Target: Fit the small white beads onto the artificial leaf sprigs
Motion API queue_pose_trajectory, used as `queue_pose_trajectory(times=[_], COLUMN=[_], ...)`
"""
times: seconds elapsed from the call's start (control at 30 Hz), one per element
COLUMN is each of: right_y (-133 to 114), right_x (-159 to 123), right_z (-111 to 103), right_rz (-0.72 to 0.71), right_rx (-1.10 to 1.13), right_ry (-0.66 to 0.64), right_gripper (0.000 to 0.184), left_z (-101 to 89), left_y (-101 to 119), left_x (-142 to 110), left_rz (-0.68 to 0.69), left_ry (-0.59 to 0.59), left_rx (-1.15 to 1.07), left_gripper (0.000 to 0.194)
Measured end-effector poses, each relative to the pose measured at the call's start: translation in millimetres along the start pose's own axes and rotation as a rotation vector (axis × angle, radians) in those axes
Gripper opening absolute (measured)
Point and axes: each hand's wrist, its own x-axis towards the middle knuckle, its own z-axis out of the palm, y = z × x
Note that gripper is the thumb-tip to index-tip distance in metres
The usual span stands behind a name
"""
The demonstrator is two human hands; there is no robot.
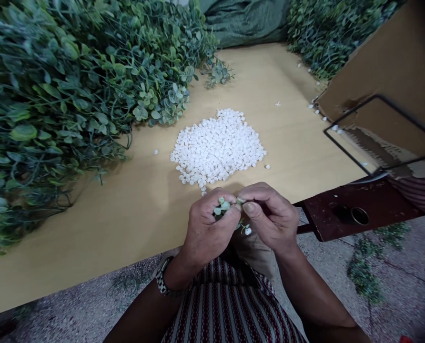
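Over the near edge of the table, my left hand (210,228) is closed around an artificial leafy sprig (222,206). Its pale green leaves poke out between thumb and forefinger. My right hand (275,216) is pinched, thumb against forefinger, at a small leaf tip of the same sprig; the fingertips hide the exact grip. Below the fingers hangs a bit of stem with one white bead-like piece (248,231) on it. Just beyond my hands lies a heap of small white bead-like pieces (217,147) on the table.
Artificial greenery (91,81) is piled high along the left of the tan table (144,205). More foliage (337,33) stands at the back right, beside a green cloth (248,21). A cardboard piece (384,81) and black wire frame (405,100) are at right, above a dark red stool (341,214).
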Motion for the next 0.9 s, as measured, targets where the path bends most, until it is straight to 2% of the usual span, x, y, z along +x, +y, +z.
queue_pose_trajectory(times=[0.07, 0.13, 0.23, 0.33, 0.5, 0.63, 0.77, 0.9], right_y=[-5, -13, -25, -30, -21, -16, -16, -14], right_x=[6, 13, 22, 23, 15, 10, 9, 9], right_z=[-4, -6, -5, -6, -8, -5, -1, 1], right_rz=[-0.007, -0.105, -0.221, -0.187, -0.020, -0.040, -0.093, -0.095], right_rx=[-0.006, -0.047, -0.148, -0.169, 0.043, 0.078, 0.059, 0.079], right_ry=[-0.004, -0.050, -0.158, -0.158, -0.088, -0.041, -0.001, -0.004], right_gripper=[0.020, 0.023, 0.015, 0.014, 0.012, 0.015, 0.016, 0.014], left_z=[0.6, 1.6, 3.9, 4.6, -2.3, -7.0, -8.1, -8.8], left_y=[-1, -4, -8, -5, 7, 4, -3, -3], left_x=[0, -1, -3, -5, -3, -1, -1, 1], left_rz=[0.012, 0.063, 0.176, 0.202, 0.103, 0.066, 0.092, 0.087], left_ry=[-0.030, -0.055, -0.044, -0.035, -0.127, -0.137, -0.125, -0.127], left_rx=[0.038, 0.074, 0.132, 0.180, 0.071, -0.020, -0.121, -0.102], left_gripper=[0.012, 0.014, 0.019, 0.015, 0.004, 0.011, 0.019, 0.011])
